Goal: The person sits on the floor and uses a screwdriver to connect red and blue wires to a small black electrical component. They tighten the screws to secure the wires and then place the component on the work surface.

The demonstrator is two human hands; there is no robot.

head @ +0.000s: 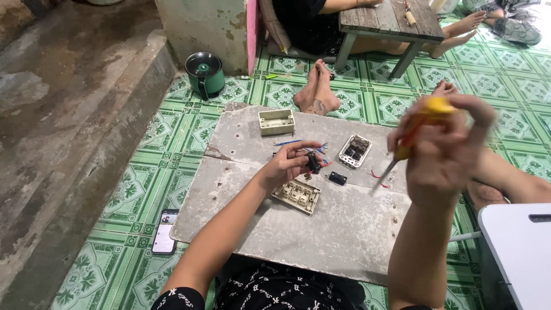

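My left hand point(288, 163) pinches a small black switch module point(313, 163) with red and blue wires point(298, 143) trailing from it, just above a grey board point(344, 229) on the floor. My right hand point(442, 146) is raised and blurred, gripping a yellow-handled screwdriver point(422, 123) whose tip points down-left. Under the left hand lies a beige switch frame point(297, 196). A white switch plate point(355, 151) and a small black module point(337, 178) lie on the board between the hands.
A beige wall box point(276, 121) sits at the board's far edge. A phone point(165, 231) lies on the green tiled floor at left, a green pot point(204, 73) beyond. Another person's feet point(317, 89) and a low wooden table point(390, 26) are ahead; a white object point(519, 252) at right.
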